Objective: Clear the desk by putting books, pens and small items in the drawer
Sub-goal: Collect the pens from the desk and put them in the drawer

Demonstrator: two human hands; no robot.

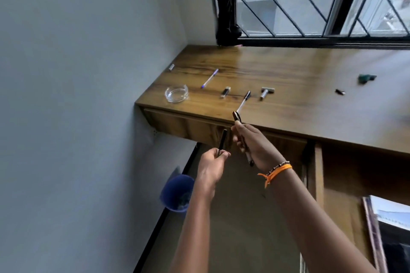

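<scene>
Your left hand (211, 163) pinches the drawer handle (222, 139) below the desk (310, 99); your right hand (255, 142) has its fingers curled round pens (244, 139).

Readable text: none.
Pens (209, 78) on the surface (310, 99): no print or brand legible.
Small items by the glass dish (176, 94): too small and blurred to show any label.
Printed sheet (392, 215) at lower right: no words or numbers can be made out.
</scene>
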